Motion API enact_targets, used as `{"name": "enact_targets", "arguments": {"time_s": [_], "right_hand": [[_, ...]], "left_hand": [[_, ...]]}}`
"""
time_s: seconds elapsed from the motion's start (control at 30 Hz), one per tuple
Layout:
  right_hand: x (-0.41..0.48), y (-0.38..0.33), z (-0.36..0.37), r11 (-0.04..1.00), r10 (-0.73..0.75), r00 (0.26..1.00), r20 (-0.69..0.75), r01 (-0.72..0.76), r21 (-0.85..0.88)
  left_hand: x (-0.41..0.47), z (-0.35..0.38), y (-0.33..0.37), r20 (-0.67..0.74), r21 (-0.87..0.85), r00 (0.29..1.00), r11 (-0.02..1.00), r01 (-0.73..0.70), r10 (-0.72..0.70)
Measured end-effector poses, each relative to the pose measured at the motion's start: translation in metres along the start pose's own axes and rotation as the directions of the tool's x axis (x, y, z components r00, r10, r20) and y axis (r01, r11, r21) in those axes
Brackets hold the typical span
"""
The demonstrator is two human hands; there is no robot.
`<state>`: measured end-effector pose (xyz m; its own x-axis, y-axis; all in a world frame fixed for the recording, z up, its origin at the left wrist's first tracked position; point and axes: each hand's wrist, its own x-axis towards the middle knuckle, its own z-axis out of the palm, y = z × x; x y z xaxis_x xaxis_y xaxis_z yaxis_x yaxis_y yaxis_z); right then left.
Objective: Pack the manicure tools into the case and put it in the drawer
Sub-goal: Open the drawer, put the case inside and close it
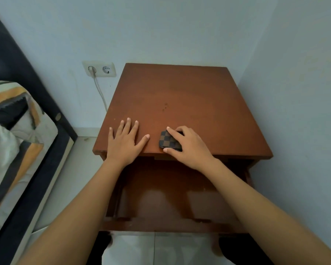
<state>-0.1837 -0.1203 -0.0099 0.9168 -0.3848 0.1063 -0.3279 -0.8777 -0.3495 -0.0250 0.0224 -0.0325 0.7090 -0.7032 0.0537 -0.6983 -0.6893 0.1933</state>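
Note:
A small brown checkered manicure case (167, 140) lies closed on the front part of the wooden nightstand top (180, 96). My right hand (185, 145) covers it, fingers and thumb wrapped around its edges. My left hand (125, 141) rests flat on the top to the left of the case, fingers spread, holding nothing. Below the front edge the drawer (170, 199) stands pulled out, its inside bare and glossy. No loose manicure tools are visible.
The nightstand stands in a corner, walls behind and to the right. A bed with striped bedding (11, 131) and a dark frame lies to the left. A double wall socket (99, 69) with a white cable plugged in sits behind on the left.

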Motion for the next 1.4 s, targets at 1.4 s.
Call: {"name": "enact_targets", "arguments": {"time_s": [1.4], "right_hand": [[-0.210, -0.024, -0.009, 0.948, 0.036, 0.998, 0.051, -0.051, 0.313]], "left_hand": [[-0.217, 0.005, 0.043, 0.009, -0.355, 0.937, 0.878, -0.322, 0.348]]}}
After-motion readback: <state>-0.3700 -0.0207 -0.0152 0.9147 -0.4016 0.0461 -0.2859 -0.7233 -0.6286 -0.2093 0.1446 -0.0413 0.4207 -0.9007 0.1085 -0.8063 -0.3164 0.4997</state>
